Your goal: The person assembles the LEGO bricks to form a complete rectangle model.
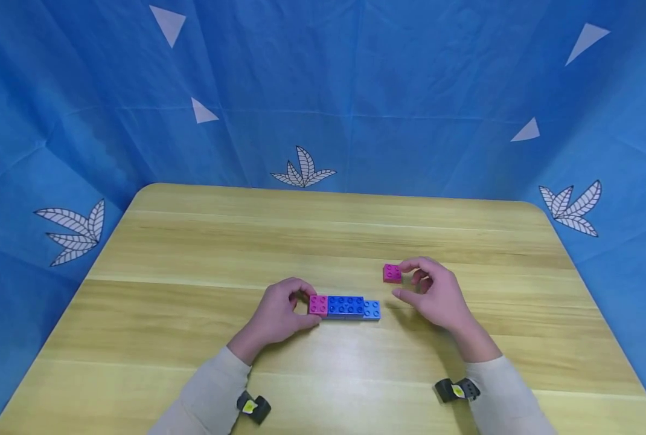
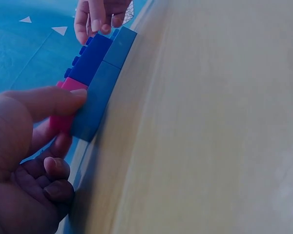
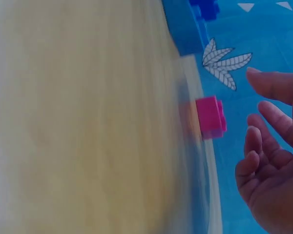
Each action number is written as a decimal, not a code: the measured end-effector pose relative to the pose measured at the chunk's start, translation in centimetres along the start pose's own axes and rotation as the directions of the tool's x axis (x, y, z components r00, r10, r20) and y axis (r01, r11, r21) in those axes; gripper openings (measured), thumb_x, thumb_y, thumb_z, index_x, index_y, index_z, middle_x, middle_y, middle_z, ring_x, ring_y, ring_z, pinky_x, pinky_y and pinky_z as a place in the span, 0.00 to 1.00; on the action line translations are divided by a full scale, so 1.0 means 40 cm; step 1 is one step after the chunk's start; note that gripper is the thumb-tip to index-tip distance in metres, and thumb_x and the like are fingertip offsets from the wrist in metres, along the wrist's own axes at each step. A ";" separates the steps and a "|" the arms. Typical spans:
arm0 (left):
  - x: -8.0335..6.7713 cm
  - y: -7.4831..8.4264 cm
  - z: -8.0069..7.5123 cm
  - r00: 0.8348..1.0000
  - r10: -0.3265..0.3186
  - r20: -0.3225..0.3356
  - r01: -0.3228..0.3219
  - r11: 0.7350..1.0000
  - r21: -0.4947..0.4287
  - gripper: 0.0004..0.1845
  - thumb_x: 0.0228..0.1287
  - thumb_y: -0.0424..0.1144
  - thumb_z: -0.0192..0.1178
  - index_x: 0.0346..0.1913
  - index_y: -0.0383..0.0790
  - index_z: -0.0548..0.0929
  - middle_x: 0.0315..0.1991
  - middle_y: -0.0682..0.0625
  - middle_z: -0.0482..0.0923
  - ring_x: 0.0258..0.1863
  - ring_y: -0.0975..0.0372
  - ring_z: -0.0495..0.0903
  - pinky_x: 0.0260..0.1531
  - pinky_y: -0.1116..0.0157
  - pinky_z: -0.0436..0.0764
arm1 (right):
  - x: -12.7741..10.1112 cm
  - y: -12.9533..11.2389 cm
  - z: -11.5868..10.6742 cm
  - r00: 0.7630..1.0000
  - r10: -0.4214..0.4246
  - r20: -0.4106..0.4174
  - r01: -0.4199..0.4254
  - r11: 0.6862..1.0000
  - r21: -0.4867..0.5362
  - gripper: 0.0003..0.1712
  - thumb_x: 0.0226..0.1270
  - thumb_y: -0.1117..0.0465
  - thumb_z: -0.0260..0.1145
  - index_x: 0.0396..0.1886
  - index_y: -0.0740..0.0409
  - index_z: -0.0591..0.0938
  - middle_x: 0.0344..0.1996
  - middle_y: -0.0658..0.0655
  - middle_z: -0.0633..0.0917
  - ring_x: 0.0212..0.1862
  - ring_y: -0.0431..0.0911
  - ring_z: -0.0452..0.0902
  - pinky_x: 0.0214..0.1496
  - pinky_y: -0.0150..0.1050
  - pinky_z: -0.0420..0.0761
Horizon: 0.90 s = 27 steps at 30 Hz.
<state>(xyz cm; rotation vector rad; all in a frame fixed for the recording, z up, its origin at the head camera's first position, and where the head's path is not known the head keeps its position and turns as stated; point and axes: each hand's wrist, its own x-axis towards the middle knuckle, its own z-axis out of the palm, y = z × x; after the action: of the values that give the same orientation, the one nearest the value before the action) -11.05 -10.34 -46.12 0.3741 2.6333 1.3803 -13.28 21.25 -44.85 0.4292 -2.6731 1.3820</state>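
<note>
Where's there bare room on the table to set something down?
The table is bare left of the left hand and along the far edge. It's crowded mid-table: joined bricks in the left hand, loose pink brick by the right hand.

- Head view: I see the left sleeve [image 1: 206, 389] and right sleeve [image 1: 505, 393] cut off at the bottom.
- Left wrist view: left hand [image 2: 12, 129] cropped by the left edge.
- Right wrist view: right hand [image 3: 278, 168] cropped rightward, blue bricks [image 3: 183, 29] at top; tabletop [image 3: 88, 122] blurred.
</note>
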 end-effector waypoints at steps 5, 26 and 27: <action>0.002 0.001 -0.001 1.000 0.002 0.002 -0.002 1.000 -0.002 0.19 0.41 0.41 0.77 0.37 0.51 0.79 0.32 0.53 0.75 0.27 0.60 0.68 0.25 0.67 0.67 | 0.025 0.021 -0.005 1.000 0.011 0.012 -0.010 0.998 -0.062 0.27 0.45 0.61 0.78 0.48 0.56 0.80 0.41 0.55 0.79 0.36 0.50 0.72 0.35 0.45 0.74; -0.002 0.003 -0.002 1.000 -0.007 0.008 0.007 1.000 -0.028 0.19 0.42 0.40 0.77 0.37 0.51 0.80 0.33 0.55 0.76 0.29 0.59 0.70 0.26 0.67 0.69 | 0.060 0.053 0.015 0.989 0.117 0.087 -0.105 0.985 -0.134 0.22 0.47 0.63 0.77 0.43 0.55 0.81 0.33 0.53 0.80 0.29 0.47 0.69 0.30 0.41 0.70; -0.002 0.003 -0.002 1.000 -0.006 0.006 0.007 1.000 -0.027 0.19 0.41 0.40 0.77 0.37 0.51 0.80 0.33 0.55 0.76 0.29 0.59 0.70 0.26 0.67 0.69 | 0.060 0.054 0.015 0.990 0.117 0.084 -0.105 0.985 -0.133 0.21 0.47 0.62 0.77 0.43 0.55 0.81 0.33 0.53 0.80 0.29 0.47 0.69 0.30 0.41 0.70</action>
<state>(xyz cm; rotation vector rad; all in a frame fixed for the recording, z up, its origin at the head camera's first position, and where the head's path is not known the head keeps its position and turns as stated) -10.97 -10.35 -45.98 0.3656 2.6055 1.4091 -16.19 21.45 -46.38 0.3432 -2.8808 1.2353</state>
